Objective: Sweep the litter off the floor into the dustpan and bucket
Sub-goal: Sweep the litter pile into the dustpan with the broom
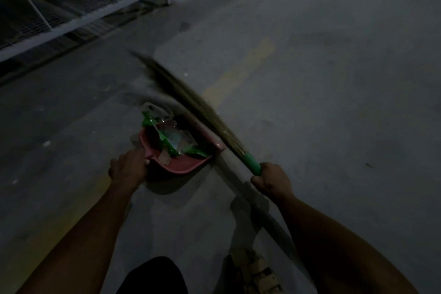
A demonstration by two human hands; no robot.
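Broom (191,102) beside litter-filled dustpan (181,167)

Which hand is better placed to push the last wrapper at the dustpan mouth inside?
Right. The right hand grips the broom, whose bristles lie beside the wrapper. The left hand is holding the dustpan steady.

1. One pink dustpan (177,166).
2. One grass broom (191,100), green grip.
3. Two hands: left hand (128,167), right hand (272,180).
4. One white metal rack (78,19).
5. Wrappers in the dustpan: number unclear.
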